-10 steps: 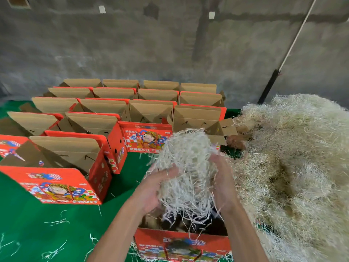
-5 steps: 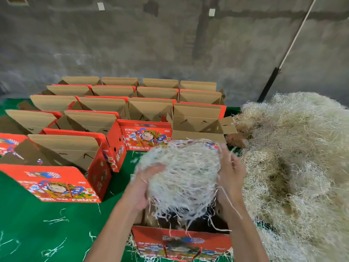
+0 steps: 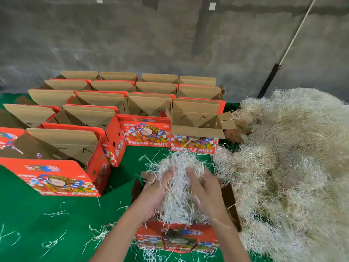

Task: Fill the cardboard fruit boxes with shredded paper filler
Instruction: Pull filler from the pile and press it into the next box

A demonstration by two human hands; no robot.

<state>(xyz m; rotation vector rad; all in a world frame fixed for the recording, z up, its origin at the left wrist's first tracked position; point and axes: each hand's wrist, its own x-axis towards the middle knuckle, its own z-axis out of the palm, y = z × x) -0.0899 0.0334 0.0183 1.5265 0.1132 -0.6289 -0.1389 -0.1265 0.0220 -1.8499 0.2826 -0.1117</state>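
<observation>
Shredded paper (image 3: 179, 188) hides box (image 3: 176, 239) interior

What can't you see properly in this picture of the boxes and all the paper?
- Inside of the nearest box, head view: hidden by both hands and the paper clump, so how full it is stays unknown.
- Left hand and right hand: fingertips buried in shreds.
- Paper pile: cut off by the right edge.
- Back boxes: insides hidden by flaps.
</observation>
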